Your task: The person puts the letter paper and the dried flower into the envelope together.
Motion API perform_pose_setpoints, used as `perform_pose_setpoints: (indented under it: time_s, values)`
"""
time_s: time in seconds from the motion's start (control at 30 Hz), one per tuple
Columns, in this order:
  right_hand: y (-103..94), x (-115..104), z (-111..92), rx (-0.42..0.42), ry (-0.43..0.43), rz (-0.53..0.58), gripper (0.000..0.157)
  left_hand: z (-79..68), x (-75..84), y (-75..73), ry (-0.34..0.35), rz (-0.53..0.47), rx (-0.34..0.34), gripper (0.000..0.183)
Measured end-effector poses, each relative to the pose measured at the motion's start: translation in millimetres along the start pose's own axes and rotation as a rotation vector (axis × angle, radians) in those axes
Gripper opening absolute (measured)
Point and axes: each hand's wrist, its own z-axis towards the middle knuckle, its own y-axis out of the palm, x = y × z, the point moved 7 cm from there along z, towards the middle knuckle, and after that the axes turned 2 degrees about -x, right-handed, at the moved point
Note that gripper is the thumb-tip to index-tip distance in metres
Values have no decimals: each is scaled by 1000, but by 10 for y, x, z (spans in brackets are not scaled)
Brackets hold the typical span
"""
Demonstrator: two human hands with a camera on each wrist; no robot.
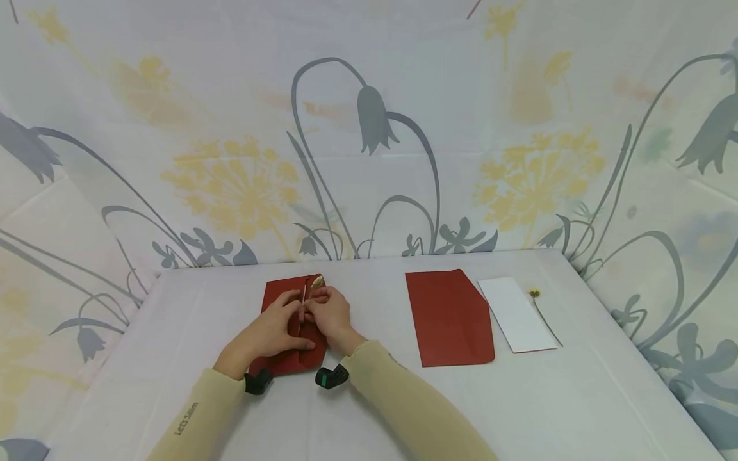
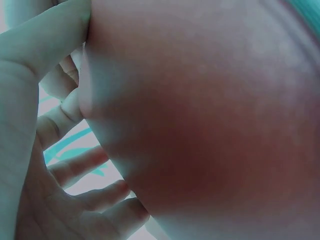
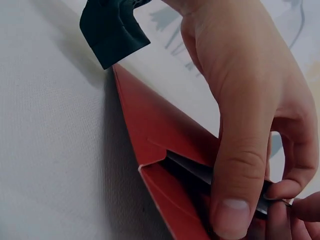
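A red paper envelope (image 1: pixel 288 285) lies under both hands at the left of the table, its flap edges parted along a slit in the middle. My left hand (image 1: pixel 277 330) holds the envelope, thumb low on its front and fingers by the slit. In the left wrist view the envelope (image 2: pixel 200 125) fills most of the picture, blurred. My right hand (image 1: pixel 331 314) pinches near the top of the slit, where a small dried flower (image 1: pixel 317 282) sticks up past the fingers; its stem is mostly hidden. In the right wrist view the thumb lies over the envelope's dark opening (image 3: pixel 195 175).
To the right lies a second red envelope (image 1: pixel 450 320). Beside it are a white card (image 1: pixel 516 314) with a red lower edge and a thin-stemmed yellow flower (image 1: pixel 544 317). A white cloth covers the table (image 1: pixel 369 410); a floral curtain (image 1: pixel 369 179) hangs behind.
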Motion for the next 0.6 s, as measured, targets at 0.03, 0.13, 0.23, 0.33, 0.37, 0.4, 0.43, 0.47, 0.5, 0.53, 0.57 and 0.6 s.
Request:
perform_pose_setpoints:
  time_s: [0.03, 0.13, 0.23, 0.33, 0.37, 0.4, 0.43, 0.47, 0.5, 0.53, 0.57, 0.6]
  values:
    - [8, 11, 4, -13, -1, 2, 21, 2, 0, 2, 0, -3, -1, 46]
    - [24, 28, 8, -52, -14, -16, 33, -1, 0, 2, -2, -9, -5, 47]
    - [30, 25, 10, -76, -48, -73, 51, -13, -14, 2, -8, -12, -8, 47]
    - [31, 15, 14, -90, -89, -135, 62, -18, -20, -1, -8, -17, -10, 47]
    - [31, 16, 16, -92, -95, -145, 63, -18, -25, 0, -9, -16, -10, 47]
    - [32, 17, 16, -94, -100, -153, 63, -18, -29, 1, -9, -14, -11, 47]
    - [30, 19, 16, -94, -101, -159, 61, -17, -33, 2, -7, -14, -11, 47]
    - [29, 22, 15, -94, -102, -164, 60, -17, -34, 1, -7, -16, -11, 47]
    - [26, 22, 12, -93, -103, -171, 60, -17, -37, 1, -6, -15, -10, 48]
    - [24, 25, 12, -93, -101, -171, 59, -17, -40, -2, -5, -16, -7, 48]
    - [21, 24, 8, -93, -100, -177, 59, -18, -45, -4, -4, -16, -4, 49]
    - [19, 19, 7, -93, -107, -192, 59, -20, -46, -10, -3, -20, 0, 49]
